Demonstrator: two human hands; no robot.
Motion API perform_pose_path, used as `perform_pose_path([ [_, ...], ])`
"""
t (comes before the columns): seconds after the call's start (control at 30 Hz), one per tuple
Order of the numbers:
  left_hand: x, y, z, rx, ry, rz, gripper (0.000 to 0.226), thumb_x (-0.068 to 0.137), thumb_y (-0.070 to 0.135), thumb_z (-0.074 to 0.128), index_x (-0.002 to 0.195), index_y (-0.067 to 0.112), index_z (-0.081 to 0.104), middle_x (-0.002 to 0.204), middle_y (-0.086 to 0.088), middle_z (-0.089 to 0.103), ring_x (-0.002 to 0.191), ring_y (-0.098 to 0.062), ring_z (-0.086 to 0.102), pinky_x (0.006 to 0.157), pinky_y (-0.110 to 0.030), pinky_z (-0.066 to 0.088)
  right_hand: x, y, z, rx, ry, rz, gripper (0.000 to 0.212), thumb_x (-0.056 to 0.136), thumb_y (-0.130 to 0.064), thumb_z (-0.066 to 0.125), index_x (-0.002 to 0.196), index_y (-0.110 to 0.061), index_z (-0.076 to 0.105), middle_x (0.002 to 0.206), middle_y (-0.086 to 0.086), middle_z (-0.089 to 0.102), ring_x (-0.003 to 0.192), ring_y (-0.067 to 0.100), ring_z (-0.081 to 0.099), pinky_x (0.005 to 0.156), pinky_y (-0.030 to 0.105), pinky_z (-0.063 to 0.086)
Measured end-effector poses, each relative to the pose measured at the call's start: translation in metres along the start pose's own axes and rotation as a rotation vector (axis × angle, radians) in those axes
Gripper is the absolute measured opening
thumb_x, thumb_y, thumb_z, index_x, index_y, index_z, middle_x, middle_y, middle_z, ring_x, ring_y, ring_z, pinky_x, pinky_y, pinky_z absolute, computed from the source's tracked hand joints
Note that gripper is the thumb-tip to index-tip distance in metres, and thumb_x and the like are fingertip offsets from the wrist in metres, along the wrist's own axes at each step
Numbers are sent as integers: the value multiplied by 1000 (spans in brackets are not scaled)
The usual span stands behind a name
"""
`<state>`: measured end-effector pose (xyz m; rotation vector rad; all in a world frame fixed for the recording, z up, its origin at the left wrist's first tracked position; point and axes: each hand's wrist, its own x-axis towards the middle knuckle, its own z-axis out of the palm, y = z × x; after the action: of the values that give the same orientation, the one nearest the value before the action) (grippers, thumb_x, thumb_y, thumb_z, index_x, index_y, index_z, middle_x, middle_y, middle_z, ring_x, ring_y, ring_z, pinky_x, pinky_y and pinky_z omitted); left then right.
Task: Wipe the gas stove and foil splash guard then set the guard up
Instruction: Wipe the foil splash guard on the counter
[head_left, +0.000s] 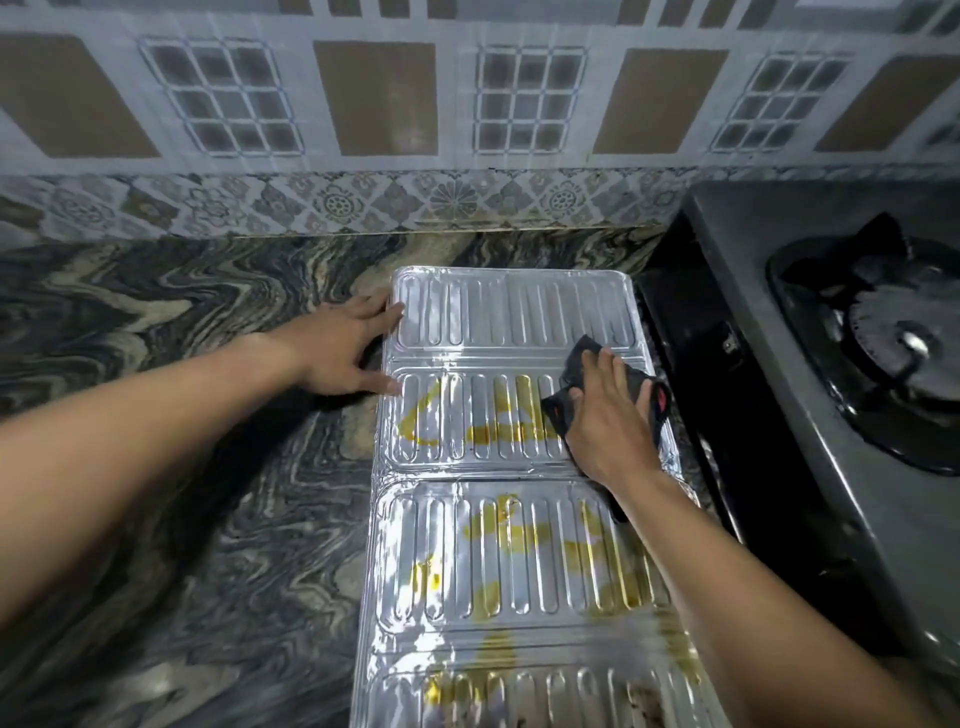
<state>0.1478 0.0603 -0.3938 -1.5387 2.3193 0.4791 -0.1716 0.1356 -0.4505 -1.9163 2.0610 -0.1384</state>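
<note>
The ribbed foil splash guard (498, 561) lies flat on the marble counter, unfolded in several panels, with yellow oily smears on its middle and near panels. My right hand (610, 421) presses a dark cloth (579, 364) onto the right side of the second panel. Resting against the guard's left edge near the far panel, my left hand (345, 348) has its fingers spread and its fingertips touch the foil. The gas stove (810, 395) stands to the right, its burner and black pan support visible.
A swirl-patterned marble counter (182, 426) stretches to the left of the guard. A patterned tile wall (363, 130) runs along the back. The stove's dark side stands close against the guard's right edge.
</note>
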Motion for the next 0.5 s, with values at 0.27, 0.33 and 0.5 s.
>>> perform_pose_path([
  [0.27, -38, 14, 37, 62, -108, -4, 155, 37, 102, 51, 153, 30, -22, 159, 8, -28, 149, -21, -22, 119, -58, -4, -1, -5, -3, 35, 14, 37, 59, 104, -27, 28, 156, -11, 6, 165, 5, 5, 152, 17, -4, 120, 48, -10],
  [0.33, -35, 12, 38, 48, -106, -4, 156, 36, 102, 52, 153, 30, -22, 160, 9, -28, 149, -20, -23, 119, -59, -3, -1, -11, -2, 15, 22, 37, 58, 105, -27, 26, 156, -11, 7, 165, 6, 6, 152, 19, -3, 120, 49, -9],
  [0.5, -35, 9, 40, 31, -96, -4, 158, 34, 102, 53, 153, 30, -22, 160, 10, -27, 149, -19, -24, 120, -58, -3, -2, -54, 10, -19, -42, -200, 56, 105, -26, 25, 157, -11, 9, 165, 8, 7, 152, 22, 1, 121, 51, -4],
])
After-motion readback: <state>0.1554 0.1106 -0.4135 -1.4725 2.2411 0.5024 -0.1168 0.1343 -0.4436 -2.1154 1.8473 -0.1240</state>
